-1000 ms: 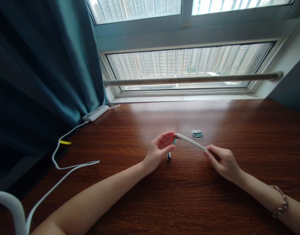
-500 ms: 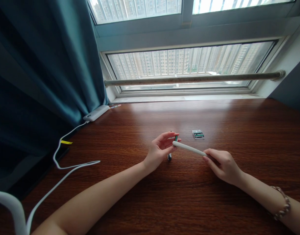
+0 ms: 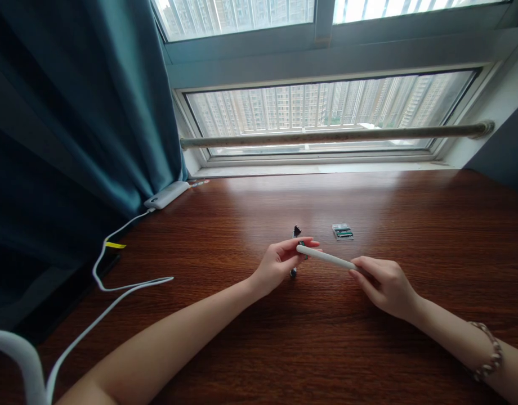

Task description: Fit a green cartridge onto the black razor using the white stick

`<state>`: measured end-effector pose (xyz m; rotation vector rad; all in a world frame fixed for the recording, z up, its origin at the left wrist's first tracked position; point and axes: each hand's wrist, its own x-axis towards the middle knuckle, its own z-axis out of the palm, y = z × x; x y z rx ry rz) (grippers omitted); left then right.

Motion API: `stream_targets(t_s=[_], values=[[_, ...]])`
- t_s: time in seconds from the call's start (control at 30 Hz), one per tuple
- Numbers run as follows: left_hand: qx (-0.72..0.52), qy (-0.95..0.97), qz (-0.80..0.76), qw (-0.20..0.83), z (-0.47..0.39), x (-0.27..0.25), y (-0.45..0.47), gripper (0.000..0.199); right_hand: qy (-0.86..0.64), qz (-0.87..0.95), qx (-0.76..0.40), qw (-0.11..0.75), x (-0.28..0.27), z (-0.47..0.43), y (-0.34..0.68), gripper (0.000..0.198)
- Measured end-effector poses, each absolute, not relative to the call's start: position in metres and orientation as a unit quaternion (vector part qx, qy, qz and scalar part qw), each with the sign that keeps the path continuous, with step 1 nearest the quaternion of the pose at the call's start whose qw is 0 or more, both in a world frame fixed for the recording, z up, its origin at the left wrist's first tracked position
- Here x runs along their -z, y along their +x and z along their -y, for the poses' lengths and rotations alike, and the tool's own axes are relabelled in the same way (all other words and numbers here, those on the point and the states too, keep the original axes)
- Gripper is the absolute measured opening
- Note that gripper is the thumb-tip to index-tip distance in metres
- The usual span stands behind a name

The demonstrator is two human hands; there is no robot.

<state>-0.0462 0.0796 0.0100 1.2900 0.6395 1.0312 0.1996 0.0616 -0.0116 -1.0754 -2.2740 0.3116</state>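
Observation:
My left hand (image 3: 277,264) is closed in a pinch around a small dark-green piece (image 3: 302,244), mostly hidden by the fingers and the rod tip. In my right hand (image 3: 385,281) is the near end of a slim white rod (image 3: 330,259). The rod's rounded far end meets the left fingertips and the green piece; whether they are joined I cannot tell. Beneath the left hand lies a slender dark and shiny tool (image 3: 297,231), its middle covered by the hand. A clear plastic case (image 3: 342,232) with dark and green strips lies beyond the hands.
The brown wooden tabletop (image 3: 242,337) runs up to a window with a horizontal rail (image 3: 335,135). On the left, a white power strip (image 3: 166,195) with a white cable (image 3: 99,275) lies beside the blue curtain (image 3: 115,101). A yellow tag (image 3: 116,245) hangs by the cable.
My left hand has turned and lowered slightly, tipping the green piece down behind the rod's end. More of the dark tool's upper end now shows. My right hand and the rod are nearly still.

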Motion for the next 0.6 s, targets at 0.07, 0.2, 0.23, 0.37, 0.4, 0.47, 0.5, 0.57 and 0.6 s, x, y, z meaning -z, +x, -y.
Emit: stream_targets(t_s=[0.07,0.2,0.23,0.37,0.4,0.47,0.5,0.57,0.6], values=[[-0.454,0.555,-0.278,0.639,-0.0798,-0.0088,-0.0460,0.034,-0.412,0.853,-0.115,0.298,0.0113,-0.0615,0.1999,0.009],[-0.460,0.532,-0.298,0.645,-0.0801,-0.0072,-0.0457,0.032,-0.419,0.849,-0.111,0.304,0.0109,-0.0613,0.1998,0.009],[-0.460,0.528,-0.298,0.648,-0.0799,-0.0074,-0.0456,0.029,-0.420,0.846,-0.112,0.308,0.0108,-0.0613,0.1997,0.009],[-0.463,0.530,-0.285,0.651,-0.0791,-0.0089,-0.0445,0.022,-0.434,0.831,-0.122,0.327,0.0098,-0.0614,0.1989,0.010],[-0.464,0.532,-0.287,0.648,-0.0789,-0.0093,-0.0444,0.021,-0.436,0.828,-0.125,0.330,0.0095,-0.0613,0.1987,0.010],[-0.466,0.534,-0.296,0.641,-0.0787,-0.0100,-0.0444,0.021,-0.435,0.826,-0.132,0.332,0.0087,-0.0612,0.1984,0.010],[-0.466,0.534,-0.303,0.637,-0.0786,-0.0105,-0.0446,0.020,-0.432,0.828,-0.135,0.332,0.0084,-0.0611,0.1982,0.010],[-0.470,0.538,-0.315,0.625,-0.0787,-0.0116,-0.0452,0.018,-0.426,0.833,-0.138,0.326,0.0081,-0.0611,0.1979,0.009],[-0.473,0.540,-0.320,0.618,-0.0787,-0.0122,-0.0455,0.018,-0.426,0.834,-0.138,0.323,0.0080,-0.0611,0.1979,0.010]])
